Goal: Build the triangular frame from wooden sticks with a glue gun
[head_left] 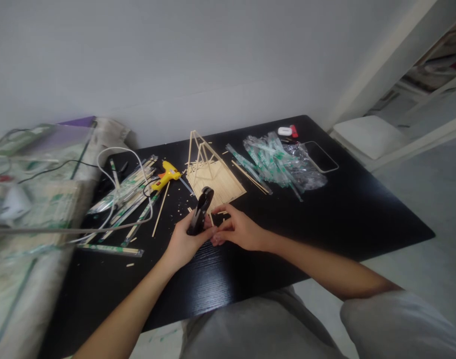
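Note:
My left hand is closed around a black hand tool with a rounded, curved upper end; its exact kind is hard to make out. Beside it, my right hand is closed in a pinch, its fingertips meeting those of the left hand. A short pale wooden stick shows between the two hands, partly hidden by the fingers. Just beyond them lies a flat panel of wooden sticks, with a triangular stick frame standing upright at its far side.
A yellow glue gun lies left of the panel, near wrapped chopsticks and a looping white cable. To the right are crumpled clear wrappers, a phone and a white earbud case. Small wood scraps dot the black table.

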`<state>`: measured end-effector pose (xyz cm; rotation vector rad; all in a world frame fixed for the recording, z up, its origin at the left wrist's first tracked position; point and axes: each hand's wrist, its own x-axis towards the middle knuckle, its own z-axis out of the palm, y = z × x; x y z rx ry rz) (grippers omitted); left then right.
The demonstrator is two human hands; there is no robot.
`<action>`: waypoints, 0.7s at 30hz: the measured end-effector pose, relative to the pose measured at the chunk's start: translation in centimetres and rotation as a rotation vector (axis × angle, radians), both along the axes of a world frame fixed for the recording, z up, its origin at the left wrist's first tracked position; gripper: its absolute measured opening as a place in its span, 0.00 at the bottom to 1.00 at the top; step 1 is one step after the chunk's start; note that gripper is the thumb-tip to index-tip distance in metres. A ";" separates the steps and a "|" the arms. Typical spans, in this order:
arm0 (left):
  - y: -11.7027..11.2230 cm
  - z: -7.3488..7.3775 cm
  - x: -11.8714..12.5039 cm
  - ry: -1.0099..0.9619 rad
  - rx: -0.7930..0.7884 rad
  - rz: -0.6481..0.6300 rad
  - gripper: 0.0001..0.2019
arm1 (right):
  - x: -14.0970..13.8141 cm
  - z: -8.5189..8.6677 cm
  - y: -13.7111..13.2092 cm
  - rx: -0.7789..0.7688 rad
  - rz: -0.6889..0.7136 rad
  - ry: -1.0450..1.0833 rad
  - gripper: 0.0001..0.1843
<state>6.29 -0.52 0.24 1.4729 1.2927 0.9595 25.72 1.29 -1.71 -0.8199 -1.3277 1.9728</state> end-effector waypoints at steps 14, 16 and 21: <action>0.4 0.4 0.0 -0.142 -0.156 0.088 0.19 | -0.1 0.0 0.7 -0.162 0.156 -0.038 0.27; 0.4 0.3 0.1 -0.156 -0.161 0.096 0.19 | -0.2 0.0 0.6 -0.176 0.156 -0.028 0.26; 0.3 0.1 0.1 -0.113 -0.099 0.106 0.17 | -0.2 0.4 0.5 -0.232 0.127 -0.011 0.25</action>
